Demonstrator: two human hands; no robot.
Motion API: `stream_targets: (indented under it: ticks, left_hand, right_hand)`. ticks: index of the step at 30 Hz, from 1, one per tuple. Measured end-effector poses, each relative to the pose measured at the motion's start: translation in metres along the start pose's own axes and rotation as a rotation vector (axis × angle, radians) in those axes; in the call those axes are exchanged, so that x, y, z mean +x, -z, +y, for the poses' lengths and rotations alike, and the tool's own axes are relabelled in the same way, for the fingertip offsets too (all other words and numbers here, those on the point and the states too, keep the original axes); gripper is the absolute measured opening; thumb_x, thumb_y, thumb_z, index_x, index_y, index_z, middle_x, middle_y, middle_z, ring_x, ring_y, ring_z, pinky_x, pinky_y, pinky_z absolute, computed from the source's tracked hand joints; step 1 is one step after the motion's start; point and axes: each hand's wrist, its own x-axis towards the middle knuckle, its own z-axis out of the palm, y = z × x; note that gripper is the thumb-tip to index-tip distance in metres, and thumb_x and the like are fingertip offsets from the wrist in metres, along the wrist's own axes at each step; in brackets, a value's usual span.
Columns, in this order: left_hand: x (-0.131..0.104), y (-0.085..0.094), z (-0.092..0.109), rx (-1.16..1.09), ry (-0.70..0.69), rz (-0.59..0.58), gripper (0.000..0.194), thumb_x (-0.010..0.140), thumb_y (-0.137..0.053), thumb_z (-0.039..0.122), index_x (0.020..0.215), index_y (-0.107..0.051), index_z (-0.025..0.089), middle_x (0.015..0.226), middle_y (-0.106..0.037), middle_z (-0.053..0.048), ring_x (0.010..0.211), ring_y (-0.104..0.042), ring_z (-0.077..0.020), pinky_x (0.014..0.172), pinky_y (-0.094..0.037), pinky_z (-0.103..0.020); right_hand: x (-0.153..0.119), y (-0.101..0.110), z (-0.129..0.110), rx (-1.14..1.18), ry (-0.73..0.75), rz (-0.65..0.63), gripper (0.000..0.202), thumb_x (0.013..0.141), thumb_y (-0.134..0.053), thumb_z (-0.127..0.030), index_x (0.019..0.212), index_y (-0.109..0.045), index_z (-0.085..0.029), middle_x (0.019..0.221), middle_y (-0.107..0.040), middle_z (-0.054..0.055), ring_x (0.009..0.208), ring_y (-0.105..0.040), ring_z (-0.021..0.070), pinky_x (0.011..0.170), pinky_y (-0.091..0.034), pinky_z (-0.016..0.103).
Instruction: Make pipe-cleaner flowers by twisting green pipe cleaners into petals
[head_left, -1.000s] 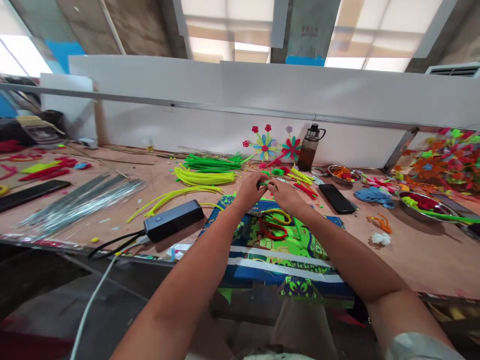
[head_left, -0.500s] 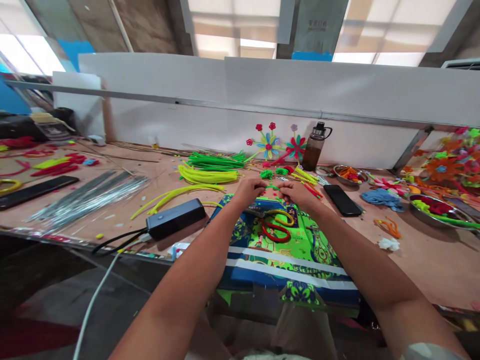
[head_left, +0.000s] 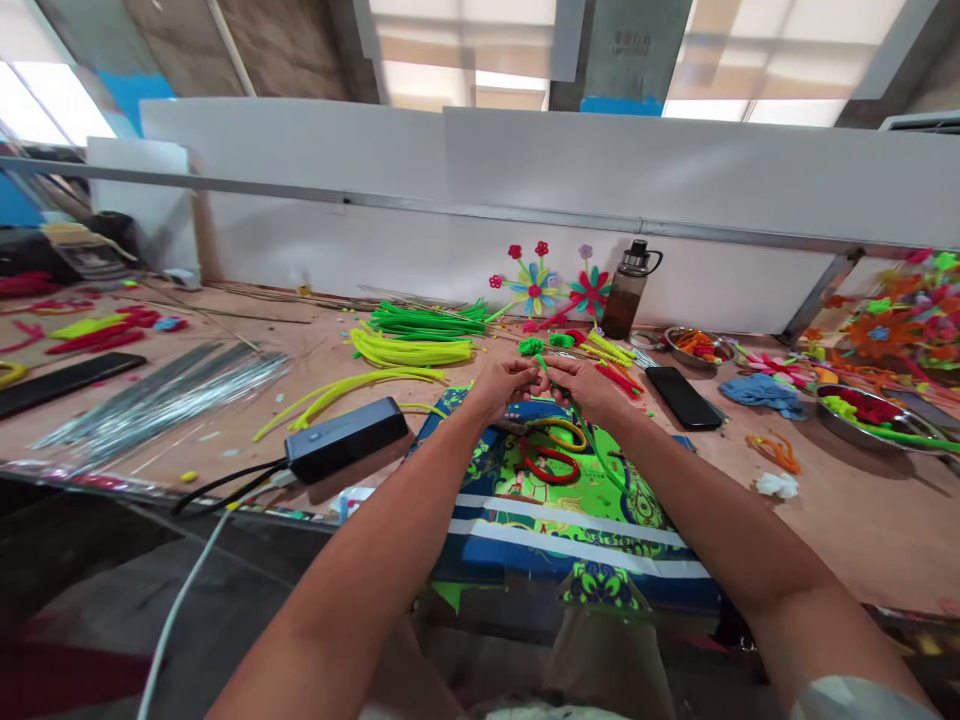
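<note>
Fingertips of my left hand (head_left: pixel 508 385) and my right hand (head_left: pixel 581 387) meet above the far edge of a blue and green patterned board (head_left: pixel 480 545). Both hands pinch a green pipe cleaner (head_left: pixel 590 432); its short end pokes up between them and its long tail hangs down toward the board. Scissors (head_left: pixel 551 465) with a red and a yellow handle loop lie on the board under my hands. Just beyond my fingers sit green pipe-cleaner coils (head_left: pixel 531 346). The exact finger contact is small and partly hidden.
Yellow (head_left: pixel 412 350) and green pipe-cleaner bundles (head_left: pixel 427 318) lie behind my left hand. A black power bank (head_left: pixel 346 438) with cables is at left. A phone (head_left: pixel 682 397), a bottle (head_left: pixel 628 292) and metal bowls (head_left: pixel 874 425) stand right. Finished flowers (head_left: pixel 536 288) lean at the back.
My hands have come together until the fingertips meet. The green pipe cleaner, earlier stretched between them, now stands up at its tip, with its tail hanging below. The view has shifted slightly.
</note>
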Motion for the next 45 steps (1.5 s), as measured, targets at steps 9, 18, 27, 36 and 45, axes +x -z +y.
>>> stream_targets:
  ticks: [9, 18, 27, 36, 45]
  left_hand:
    - [0.001, 0.002, -0.001, 0.016, 0.086, 0.122, 0.019, 0.074, -0.076, 0.029, 0.074, -0.065, 0.012, 0.065, -0.067, -0.003, 0.049, -0.056, -0.0058, 0.045, -0.042, -0.014]
    - [0.004, -0.001, -0.005, -0.012, 0.09, 0.082, 0.015, 0.07, -0.077, 0.023, 0.072, -0.068, 0.012, 0.063, -0.066, -0.002, 0.052, -0.057, -0.0062, 0.048, -0.044, -0.015]
    - [0.007, 0.002, -0.005, -0.023, 0.147, 0.054, 0.016, 0.072, -0.077, 0.024, 0.071, -0.068, 0.01, 0.063, -0.065, -0.002, 0.048, -0.053, -0.004, 0.046, -0.042, -0.014]
    - [0.005, 0.003, -0.005, 0.018, 0.08, 0.027, 0.018, 0.071, -0.077, 0.027, 0.07, -0.067, 0.012, 0.061, -0.063, -0.001, 0.046, -0.05, -0.0039, 0.044, -0.039, -0.015]
    - [0.003, 0.002, -0.006, 0.012, 0.084, 0.035, 0.026, 0.063, -0.082, 0.034, 0.07, -0.068, 0.013, 0.062, -0.063, -0.001, 0.05, -0.052, -0.0062, 0.046, -0.04, -0.018]
  right_hand:
    - [0.0, 0.001, 0.006, -0.344, 0.16, 0.12, 0.036, 0.079, -0.054, -0.027, 0.11, -0.071, -0.017, 0.067, -0.063, -0.002, 0.052, -0.044, 0.0074, 0.05, -0.037, 0.02]
    - [-0.003, 0.002, 0.017, -0.562, 0.257, 0.231, 0.033, 0.083, -0.052, -0.022, 0.109, -0.073, -0.021, 0.077, -0.07, 0.002, 0.055, -0.054, 0.0121, 0.055, -0.047, 0.026]
    - [-0.001, 0.004, 0.02, -0.851, 0.566, 0.183, 0.024, 0.087, -0.054, -0.016, 0.098, -0.075, -0.02, 0.096, -0.072, 0.008, 0.09, -0.063, 0.021, 0.085, -0.048, 0.036]
    - [-0.006, 0.0, 0.017, -0.775, 0.576, 0.269, 0.021, 0.085, -0.058, -0.016, 0.1, -0.073, -0.02, 0.097, -0.072, 0.006, 0.089, -0.065, 0.0187, 0.081, -0.049, 0.032]
    - [-0.007, -0.001, 0.015, -0.784, 0.537, 0.275, 0.02, 0.082, -0.058, -0.013, 0.095, -0.072, -0.018, 0.094, -0.072, 0.008, 0.086, -0.065, 0.0193, 0.08, -0.049, 0.032]
